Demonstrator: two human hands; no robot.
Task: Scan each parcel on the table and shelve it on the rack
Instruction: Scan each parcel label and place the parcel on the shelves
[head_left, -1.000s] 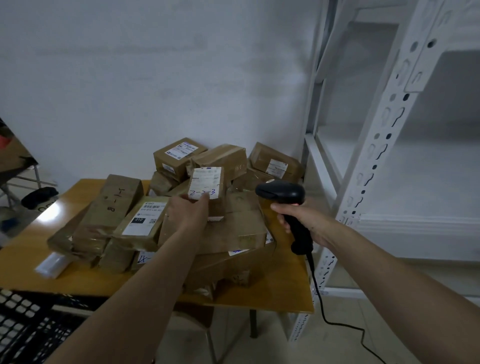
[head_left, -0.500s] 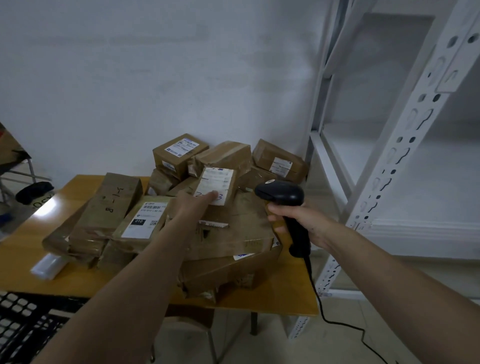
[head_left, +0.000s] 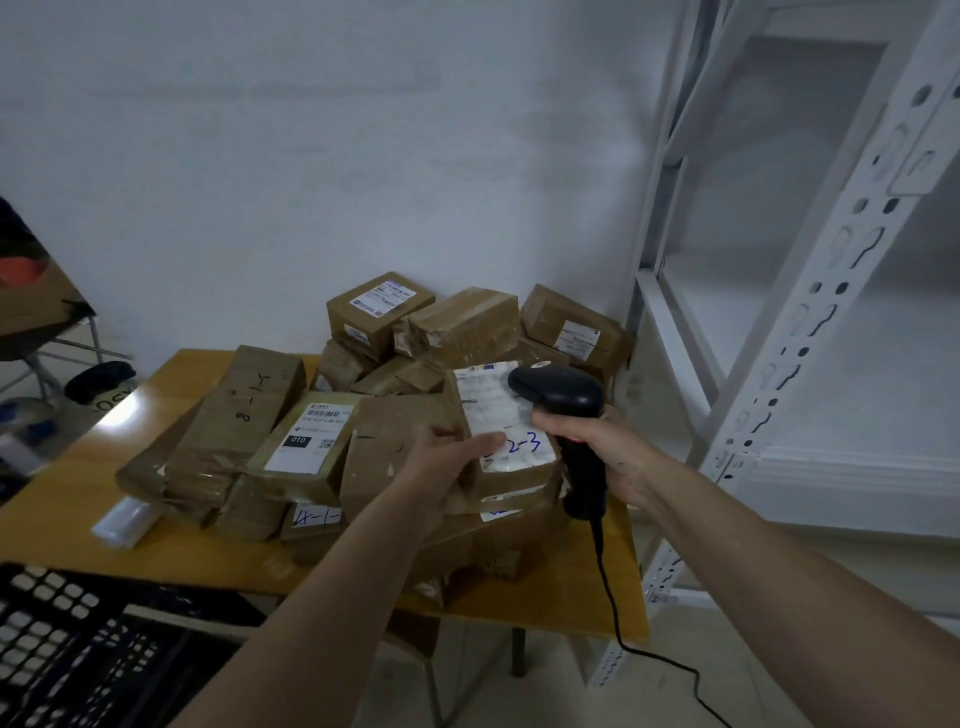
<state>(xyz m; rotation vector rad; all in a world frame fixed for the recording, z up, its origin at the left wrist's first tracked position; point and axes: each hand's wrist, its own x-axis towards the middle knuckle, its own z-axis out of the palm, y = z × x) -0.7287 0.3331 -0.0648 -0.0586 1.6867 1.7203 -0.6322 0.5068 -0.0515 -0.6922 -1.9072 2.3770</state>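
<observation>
My left hand (head_left: 441, 457) grips a small brown parcel (head_left: 511, 473) with a white label marked "2-3", held tilted above the pile. My right hand (head_left: 597, 441) holds a black corded barcode scanner (head_left: 561, 395), its head right over the label's upper right. Below lies a heap of brown taped parcels (head_left: 291, 441) on a wooden table (head_left: 78, 499). A white metal rack (head_left: 810, 322) with bare shelves stands to the right.
A black plastic crate (head_left: 67, 644) sits at the lower left. A small clear bag (head_left: 124, 519) lies on the table's left part. The scanner cable (head_left: 613, 597) hangs past the table's right edge. A cluttered stand (head_left: 31, 312) is at far left.
My left hand lifted the "2-3" parcel off the pile and brought it right and nearer. The scanner head now sits over its label.
</observation>
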